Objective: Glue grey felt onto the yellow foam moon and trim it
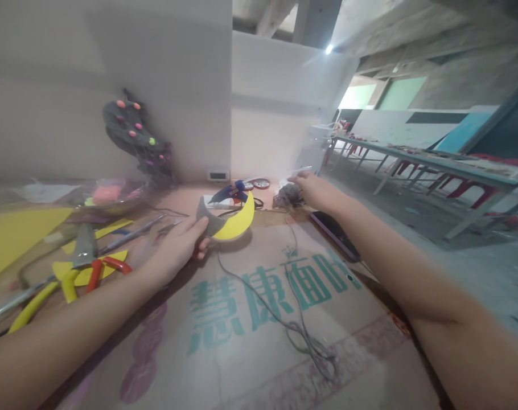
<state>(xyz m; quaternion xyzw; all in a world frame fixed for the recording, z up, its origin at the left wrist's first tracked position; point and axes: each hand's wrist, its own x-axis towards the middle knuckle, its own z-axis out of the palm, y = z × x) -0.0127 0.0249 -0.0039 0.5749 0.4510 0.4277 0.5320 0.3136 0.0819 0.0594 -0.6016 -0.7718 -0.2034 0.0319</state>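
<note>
My left hand [184,247] pinches a crescent moon shape [237,221] between thumb and fingers. Its left half is covered in grey, its right half bare yellow. A thin grey cord [259,293] hangs below it and runs across the board into a loose tangle. My right hand [310,187] reaches far forward, fingers curled at a fuzzy grey bundle [288,196]. A thin pale stick-like thing shows above these fingertips; blur hides what they grip. Just behind the crescent lies a blue glue gun [231,192].
Pliers [86,245] with red handles and yellow cut pieces lie on the left. A dark crescent with coloured pompoms [133,128] stands against the wall. A dark phone-like slab [336,234] lies under my right forearm. Long tables [434,162] stand beyond on the right.
</note>
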